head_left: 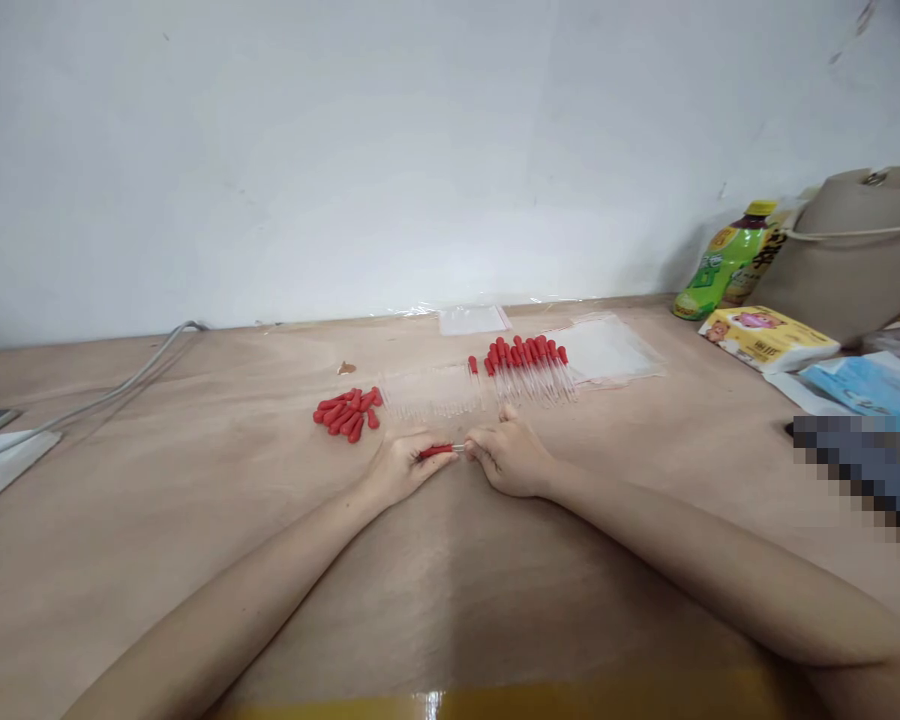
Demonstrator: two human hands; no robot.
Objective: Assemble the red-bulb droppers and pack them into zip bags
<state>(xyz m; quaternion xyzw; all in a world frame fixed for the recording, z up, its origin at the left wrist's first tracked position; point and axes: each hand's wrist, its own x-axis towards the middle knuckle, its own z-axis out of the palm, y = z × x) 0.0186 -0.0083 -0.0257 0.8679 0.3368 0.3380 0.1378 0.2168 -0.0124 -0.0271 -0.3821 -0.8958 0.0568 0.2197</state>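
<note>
In my left hand point(405, 465) a red rubber dropper bulb point(436, 452) is pinched, its open end facing right. My right hand point(511, 456) grips a thin clear glass tube point(459, 448), whose end meets the bulb between my hands; most of the tube is hidden in my fingers. Beyond my left hand lies a pile of loose red bulbs point(346, 412). Several bare glass tubes point(427, 392) lie in a row behind my hands. To their right is a row of droppers point(529, 368) with red bulbs on their glass tubes.
Clear plastic bags point(615, 348) lie behind the droppers, and another bag point(474, 320) is by the wall. At right stand a green bottle point(720, 262), a yellow tissue pack point(769, 338), a beige bag point(855, 260) and a blue packet point(874, 385). A grey cable point(146, 370) crosses the left side.
</note>
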